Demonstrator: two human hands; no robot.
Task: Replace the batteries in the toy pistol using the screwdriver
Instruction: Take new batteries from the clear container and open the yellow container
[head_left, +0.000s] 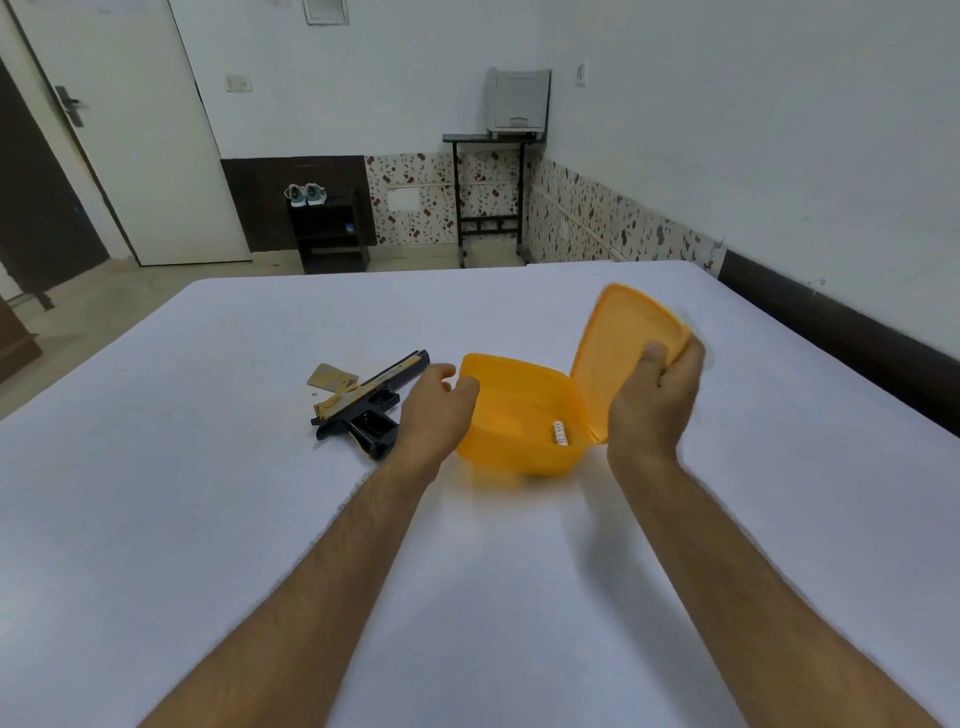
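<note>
Toy pistol (371, 397): lies on its side on the white desk (208, 519), just left of the orange box (519, 410); black body with tan and gold panels, the grip pointing toward the person.
Loose cover (332, 375): a flat tan piece beside the pistol's rear, likely the battery door, so the compartment looks already opened.
Handling: probably light, hollow, stiff plastic; smooth enough to slide on the cloth. Best held around the grip or the slide, not by the thin loose panel.
Battery (560, 433): one small white cell lies in the box's right end; light, and it will roll.
Left hand (436, 405): fingers loosely curled at the box's left rim, touching it; a firm grip cannot be told.
Right hand (657, 395): fingers and thumb clamp the hinged lid (613, 348), holding it upright and open.
Screwdriver: not visible.
Beyond: door, shoe rack, small printer stand against the wall.
</note>
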